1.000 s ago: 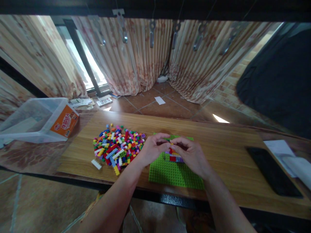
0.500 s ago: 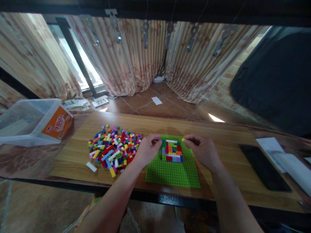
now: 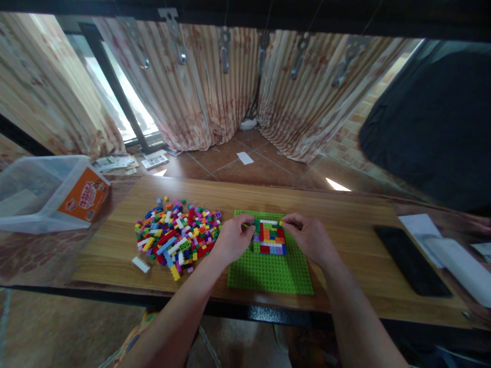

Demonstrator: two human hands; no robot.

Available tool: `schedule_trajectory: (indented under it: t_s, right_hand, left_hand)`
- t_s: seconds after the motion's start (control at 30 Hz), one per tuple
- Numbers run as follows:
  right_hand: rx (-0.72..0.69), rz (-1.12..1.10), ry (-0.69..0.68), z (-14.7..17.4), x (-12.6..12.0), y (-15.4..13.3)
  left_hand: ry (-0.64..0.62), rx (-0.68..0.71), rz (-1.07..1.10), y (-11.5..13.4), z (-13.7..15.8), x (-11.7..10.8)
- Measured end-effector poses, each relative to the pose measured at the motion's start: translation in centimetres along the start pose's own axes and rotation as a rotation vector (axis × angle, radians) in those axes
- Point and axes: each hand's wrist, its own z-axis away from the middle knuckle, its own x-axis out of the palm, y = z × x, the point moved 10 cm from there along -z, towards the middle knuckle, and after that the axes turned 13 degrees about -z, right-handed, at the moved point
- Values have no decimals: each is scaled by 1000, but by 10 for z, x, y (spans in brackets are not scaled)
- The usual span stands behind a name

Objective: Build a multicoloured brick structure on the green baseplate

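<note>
Baseplate (image 3: 270, 276) on table (image 3: 356, 230), curtains (image 3: 199, 97) beyond

Setting: a home-type room, indicated by patterned floor-length curtains (image 3: 215, 97), a tiled floor (image 3: 264, 161) and a window (image 3: 126, 97).

There are two hands (image 3: 235, 237) (image 3: 310, 239), one green baseplate (image 3: 270, 276), one bin (image 3: 85, 195), apparently six hooks (image 3: 225, 57).

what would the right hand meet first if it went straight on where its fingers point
Probably the long white plastic brick on the far edge of the multicoloured brick build; the right hand may pass above it.
</note>
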Motion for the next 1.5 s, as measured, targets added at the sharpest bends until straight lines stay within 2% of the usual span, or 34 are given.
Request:
schedule_trajectory:
  t_s: [0.27, 0.63, 1.23, 1.5]
  right_hand:
    - [-24, 68, 0, -2, 6, 3]
    - [26, -96, -31, -7, 8, 11]
    - [47, -129, -95, -14, 12, 19]
    - [56, -243, -62, -8, 13, 25]
  left_hand:
    - [-18, 2, -20, 0, 0, 2]
    - [-12, 11, -13, -1, 1, 4]
    - [-14, -1, -40, -4, 0, 6]
    - [-27, -15, -58, -7, 0, 7]
